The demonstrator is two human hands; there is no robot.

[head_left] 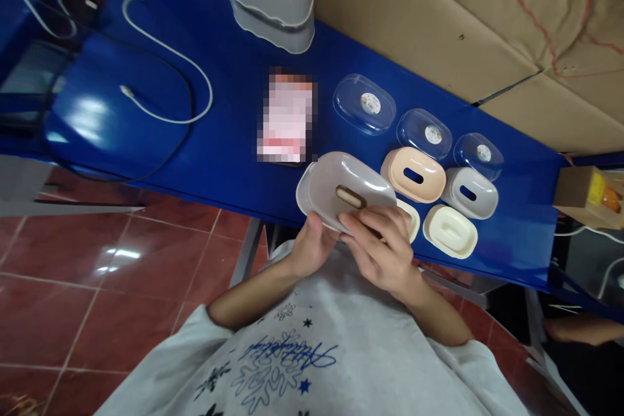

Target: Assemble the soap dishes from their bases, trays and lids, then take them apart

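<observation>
Both my hands hold a grey oval plastic dish, which looks like a soap dish (326,188), tilted over the table's near edge. A long slot runs through its middle, with a beige colour showing in it. My left hand (312,247) grips the near left rim, thumb up against the side. My right hand (383,244) has its fingers curled over the near right rim and inside. Just right of it lie a peach dish (397,179) with a slot, a smaller grey dish (482,201), a cream dish (451,234) and another cream piece (413,218), partly hidden by my right hand.
Three clear lids with round stickers, the left one (348,104) largest, lie behind the dishes on the blue table (234,143). A blurred-out phone-like rectangle (285,120) lies left of them. Stacked grey covers (273,6), a white cable (170,52) and cardboard (414,26) stand farther back.
</observation>
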